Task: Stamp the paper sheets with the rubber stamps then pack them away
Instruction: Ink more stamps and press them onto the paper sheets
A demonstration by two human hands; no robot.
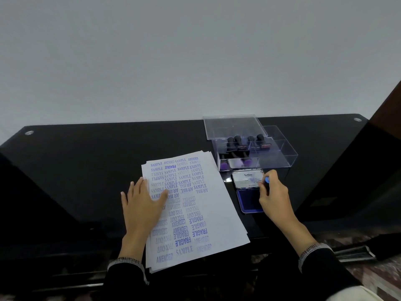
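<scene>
Inking step: right hand point(273, 197) gripped rubber stamp point(267, 181) over ink pad point(249, 199), right of paper sheets point(195, 205). Left hand point(143, 203) lay flat, fingers straight, on sheets. Next move likely needs press onto sheet's unstamped right margin.

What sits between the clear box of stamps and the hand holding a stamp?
In the head view, the ink pad's open lid lies between the clear box and the right hand, beside the paper sheets.

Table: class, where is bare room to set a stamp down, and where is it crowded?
Bare: the table left of the papers and left hand, and the far strip behind the papers. Crowded: right of the papers, where box, ink pad and right hand sit close together.
</scene>
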